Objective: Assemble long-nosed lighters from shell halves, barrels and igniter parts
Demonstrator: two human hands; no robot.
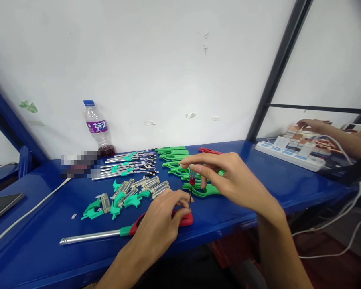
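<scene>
A long-necked lighter [134, 228] with a red handle, green collar and silver tube lies along the table's front edge, its tube pointing left. My left hand [161, 218] is closed over its red handle, with thumb and fingertips by the screwdriver's tip. Above it, my right hand [231, 178] pinches the clear-and-red handle of a small screwdriver [192, 181]. The shaft stands nearly upright, its tip down at the handle's right end. Behind my hands lie several green lighter shells [175, 157], partly hidden by my right hand. My left palm hides part of the lighter.
Several clear fuel tanks and green triggers [132, 200] lie left of my hands, with metal tubes with wires [124, 164] behind. A drink bottle [98, 126] stands by the wall. Red shells [209, 150], a power strip [290, 155] and another person's hand [311, 125] are to the right.
</scene>
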